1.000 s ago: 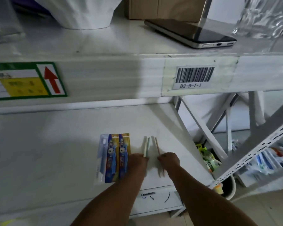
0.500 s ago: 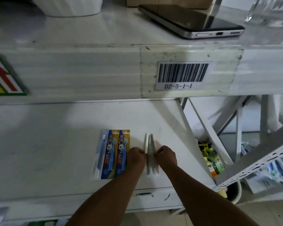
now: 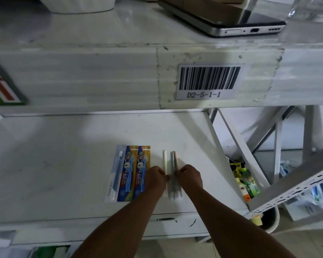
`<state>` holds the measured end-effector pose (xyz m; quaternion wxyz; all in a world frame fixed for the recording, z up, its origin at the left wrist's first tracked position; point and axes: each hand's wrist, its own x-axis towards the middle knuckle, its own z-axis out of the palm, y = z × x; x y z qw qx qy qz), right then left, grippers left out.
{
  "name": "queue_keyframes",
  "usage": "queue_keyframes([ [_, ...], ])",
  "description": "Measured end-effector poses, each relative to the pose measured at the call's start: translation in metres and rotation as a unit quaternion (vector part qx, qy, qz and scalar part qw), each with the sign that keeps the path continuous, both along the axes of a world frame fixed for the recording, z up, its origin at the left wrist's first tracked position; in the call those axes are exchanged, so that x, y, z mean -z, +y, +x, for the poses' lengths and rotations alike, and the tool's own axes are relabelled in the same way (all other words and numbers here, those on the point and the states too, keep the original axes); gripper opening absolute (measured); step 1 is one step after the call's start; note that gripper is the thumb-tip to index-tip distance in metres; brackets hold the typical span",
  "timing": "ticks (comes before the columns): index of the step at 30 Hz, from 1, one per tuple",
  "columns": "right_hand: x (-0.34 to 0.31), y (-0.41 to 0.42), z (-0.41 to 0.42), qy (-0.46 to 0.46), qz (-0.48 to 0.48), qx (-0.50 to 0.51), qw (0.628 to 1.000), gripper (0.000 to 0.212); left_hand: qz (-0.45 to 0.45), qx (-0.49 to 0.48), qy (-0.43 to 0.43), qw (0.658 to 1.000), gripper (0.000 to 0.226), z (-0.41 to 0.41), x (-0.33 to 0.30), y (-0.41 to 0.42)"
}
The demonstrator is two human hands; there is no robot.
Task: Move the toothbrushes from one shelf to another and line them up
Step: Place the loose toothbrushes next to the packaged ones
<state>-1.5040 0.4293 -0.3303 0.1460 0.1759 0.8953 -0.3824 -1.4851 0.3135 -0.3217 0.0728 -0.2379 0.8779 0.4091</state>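
The white lower shelf (image 3: 63,174) carried every toothbrush. Three carded toothbrush packs (image 3: 129,173) lay flat side by side, one clear with a blue-white brush, two blue and yellow with a cartoon figure. Just right of them lay three loose slim toothbrushes (image 3: 171,162), pale cream, grey-green and pinkish, parallel and nearly touching. The left hand (image 3: 156,176) and right hand (image 3: 189,175) flanked them, fingers curled, pinching their handles.

Three packaged toothbrushes (image 3: 130,173) lay flat side by side on lower shelf (image 3: 63,164); three loose pastel toothbrushes (image 3: 171,162) lay parallel just right of them.
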Motion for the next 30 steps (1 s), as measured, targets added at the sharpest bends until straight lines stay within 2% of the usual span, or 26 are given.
queue_keyframes([
  [8,-0.001,-0.004,-0.003,-0.001,0.016,-0.011,1.0,0.018,-0.015,0.034,0.001,0.999,0.016,-0.001,0.002,-0.007],
  [18,0.001,0.0,-0.003,-0.007,0.003,-0.007,1.0,0.011,-0.019,0.058,0.007,0.998,0.017,0.003,0.004,-0.007],
  [30,0.001,0.003,-0.002,-0.011,-0.004,0.007,1.0,0.013,-0.014,0.06,-0.017,0.998,0.025,0.0,0.0,-0.011],
])
